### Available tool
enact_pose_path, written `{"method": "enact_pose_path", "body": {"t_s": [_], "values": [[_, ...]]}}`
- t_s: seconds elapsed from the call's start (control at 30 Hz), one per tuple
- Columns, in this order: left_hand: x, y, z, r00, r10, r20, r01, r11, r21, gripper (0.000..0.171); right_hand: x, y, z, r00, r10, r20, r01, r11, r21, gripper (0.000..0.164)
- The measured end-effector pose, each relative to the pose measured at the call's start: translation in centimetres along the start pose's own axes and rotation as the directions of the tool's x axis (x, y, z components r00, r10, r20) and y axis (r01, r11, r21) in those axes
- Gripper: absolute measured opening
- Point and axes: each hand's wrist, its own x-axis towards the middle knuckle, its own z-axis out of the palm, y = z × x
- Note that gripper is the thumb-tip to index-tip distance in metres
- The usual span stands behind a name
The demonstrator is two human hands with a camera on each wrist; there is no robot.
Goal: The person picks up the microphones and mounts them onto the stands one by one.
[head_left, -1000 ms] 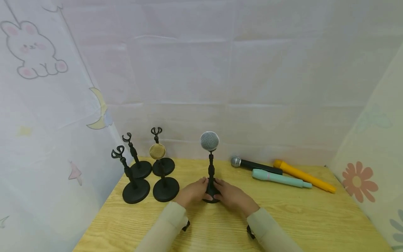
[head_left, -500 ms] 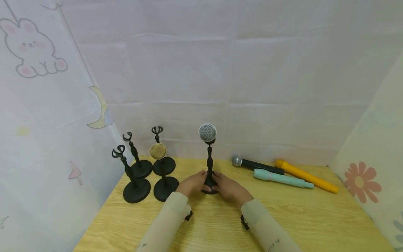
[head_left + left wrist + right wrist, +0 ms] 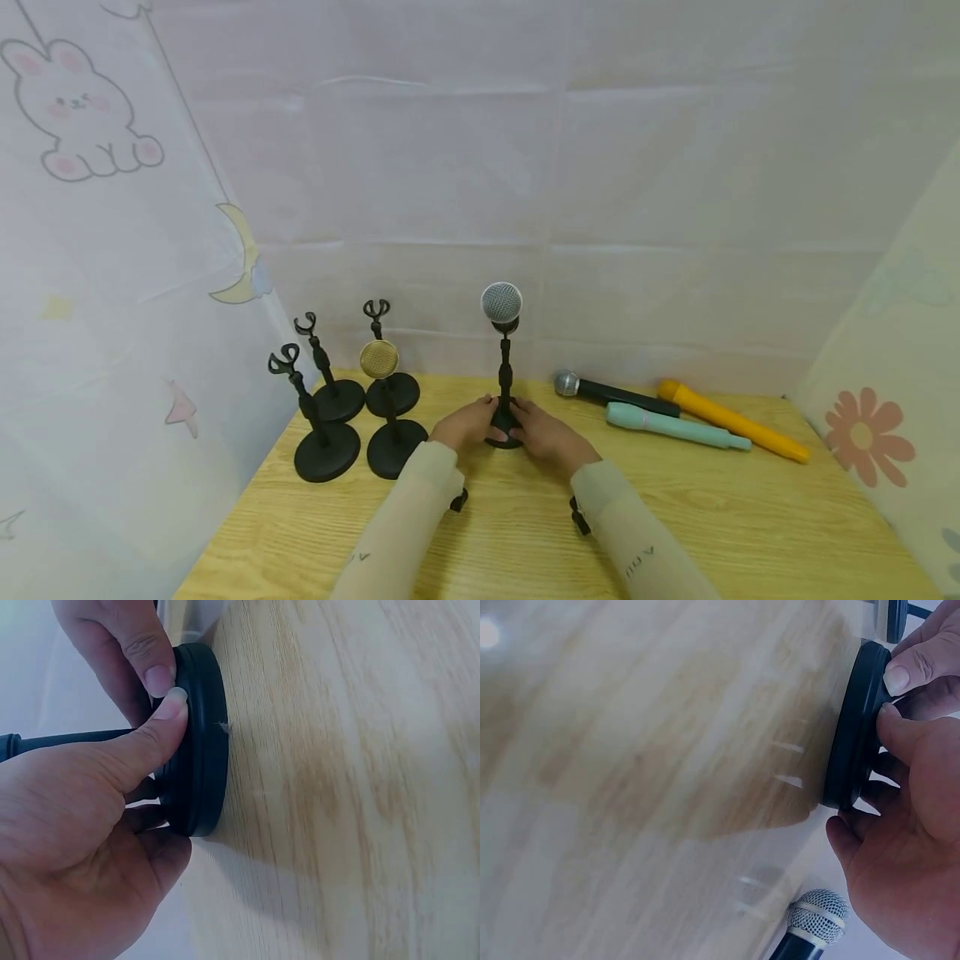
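A microphone with a silver mesh head (image 3: pixel 501 302) sits in the clip of an upright black microphone stand (image 3: pixel 506 367), at the middle of the table. From the left, my left hand (image 3: pixel 468 423) grips the stand's round base (image 3: pixel 210 742). My right hand (image 3: pixel 551 433) holds the same base from the right. Both thumbs lie on top of the base near each other, while the fingers curl around its far edge in the wrist views. The base stands close over the wood, and the hands cover part of it in the head view.
Three black stands with bare clips (image 3: pixel 285 358) stand at the left, beside one bearing a gold-headed microphone (image 3: pixel 379 359). To the right lie a black microphone (image 3: pixel 622 397), a mint one (image 3: pixel 675 425) and an orange one (image 3: pixel 735 421). A cloth backdrop (image 3: pixel 450 167) rises behind the table.
Both hands have moved away from me toward the back of the table, taking the stand and its silver-headed microphone along. The other stands and microphones stay in place.
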Motion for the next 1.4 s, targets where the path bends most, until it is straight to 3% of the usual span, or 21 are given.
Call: {"method": "enact_pose_path", "body": {"t_s": [0.33,0.73,0.97,1.07,1.2,1.4], "values": [[1.1,-0.6,0.3,1.0,0.013,-0.025,-0.014,0.998,-0.067,0.08,0.4,0.4,-0.2,1.0,-0.03,0.006,0.03,0.999,0.022,0.057],[1.3,-1.0,0.4,1.0,-0.019,-0.019,0.016,0.991,-0.131,0.081,1.2,1.0,0.3,0.999,-0.035,-0.002,0.035,0.999,0.03,0.057],[1.9,-1.3,1.2,0.999,-0.014,-0.051,0.009,0.994,-0.113,0.083,1.0,1.3,0.2,0.999,-0.015,-0.035,0.015,1.0,0.016,0.058],[1.5,-1.1,1.3,0.997,-0.006,-0.08,-0.003,0.994,-0.109,0.082,0.7,1.3,-0.1,0.996,-0.011,-0.086,0.013,1.0,0.013,0.057],[-0.4,-0.2,0.8,0.994,0.004,-0.111,-0.012,0.997,-0.073,0.08,0.2,1.5,-0.4,0.99,-0.001,-0.138,0.0,1.0,-0.01,0.055],[-2.8,-0.3,0.6,0.986,-0.024,-0.162,0.031,0.999,0.039,0.077,-1.1,2.2,-1.3,0.99,-0.031,-0.14,0.028,0.999,-0.024,0.05]]}}
